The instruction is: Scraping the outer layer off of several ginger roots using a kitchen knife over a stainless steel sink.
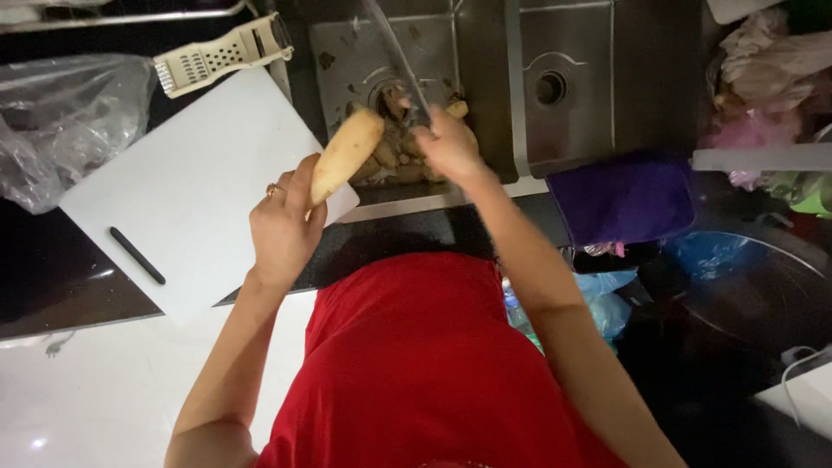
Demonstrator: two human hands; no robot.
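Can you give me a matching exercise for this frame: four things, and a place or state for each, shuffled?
Things:
1. peeled potato
2. knife
3. white cutting board
4. purple cloth

Places or states:
A. lying on the dark counter, left of the sink
B. draped at the sink's right front edge
C. gripped in the left hand, over the sink's edge
D. held by the right hand, blade pointing away over the sink

Pairs: 1-C, 2-D, 3-A, 4-B
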